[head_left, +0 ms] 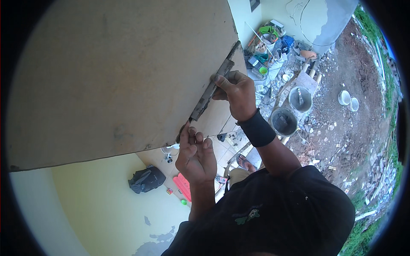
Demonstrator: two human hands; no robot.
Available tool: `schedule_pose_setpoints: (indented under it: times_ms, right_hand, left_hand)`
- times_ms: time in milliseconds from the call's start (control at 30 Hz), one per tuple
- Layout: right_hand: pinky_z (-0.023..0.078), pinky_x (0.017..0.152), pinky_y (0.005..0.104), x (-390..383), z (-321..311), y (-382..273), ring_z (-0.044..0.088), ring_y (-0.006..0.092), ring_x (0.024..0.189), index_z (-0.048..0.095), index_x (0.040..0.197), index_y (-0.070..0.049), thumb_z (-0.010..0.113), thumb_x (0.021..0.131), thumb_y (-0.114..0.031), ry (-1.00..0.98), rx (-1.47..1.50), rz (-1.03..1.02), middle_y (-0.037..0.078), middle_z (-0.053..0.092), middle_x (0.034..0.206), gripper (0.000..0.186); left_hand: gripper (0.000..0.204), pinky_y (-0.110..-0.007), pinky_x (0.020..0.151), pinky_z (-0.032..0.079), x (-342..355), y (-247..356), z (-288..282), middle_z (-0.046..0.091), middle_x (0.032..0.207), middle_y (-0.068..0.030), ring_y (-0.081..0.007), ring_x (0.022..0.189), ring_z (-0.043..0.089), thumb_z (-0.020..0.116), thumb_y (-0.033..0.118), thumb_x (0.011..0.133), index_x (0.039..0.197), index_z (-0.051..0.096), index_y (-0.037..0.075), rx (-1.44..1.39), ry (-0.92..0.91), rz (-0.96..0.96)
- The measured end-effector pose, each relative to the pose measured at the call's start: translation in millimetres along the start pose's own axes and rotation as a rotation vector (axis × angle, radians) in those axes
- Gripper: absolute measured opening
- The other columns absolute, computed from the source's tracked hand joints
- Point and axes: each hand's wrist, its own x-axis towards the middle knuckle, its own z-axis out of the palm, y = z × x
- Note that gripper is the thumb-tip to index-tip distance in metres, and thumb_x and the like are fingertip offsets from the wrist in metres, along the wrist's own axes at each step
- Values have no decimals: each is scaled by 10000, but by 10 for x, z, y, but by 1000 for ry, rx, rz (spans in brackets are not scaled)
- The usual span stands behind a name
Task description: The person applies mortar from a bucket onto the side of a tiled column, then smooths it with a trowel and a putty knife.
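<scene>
Strip [206, 97] sits pinched in the right hand's grip [240, 96], the left hand's grip [196, 158] slack nearby.

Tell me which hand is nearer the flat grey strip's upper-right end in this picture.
Your right hand: it grips the flat grey strip just below that end. Your left hand is farther off, its index fingertip close by the strip's lower end.
</scene>
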Motion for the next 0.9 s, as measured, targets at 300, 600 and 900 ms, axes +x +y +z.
schedule_pose_setpoints:
  times_ms: [300,600,900]
  right_hand:
    - [601,606,280,-15,15,-12,696,205,641,599,915,148,702,877,-149,0,26,-8,181,681,762,316]
    - [603,615,266,-50,25,17,687,173,655,605,993,114,692,890,-164,-18,59,22,150,681,826,309]
    - [604,626,310,-145,-86,64,690,223,646,593,955,61,705,886,-227,6,55,28,137,660,791,316]
  left_hand:
    - [643,-284,720,413,16,-27,-40,531,1053,-68,-174,880,480,556,92,660,1286,499,-44,1,-14,28]
    - [568,-292,726,414,-73,-10,-133,529,1089,-47,-146,872,488,540,91,760,1315,498,-20,130,9,31]
    - [292,-246,617,428,-297,-233,-800,611,781,-53,-101,664,542,667,73,865,1106,619,-85,791,233,200]
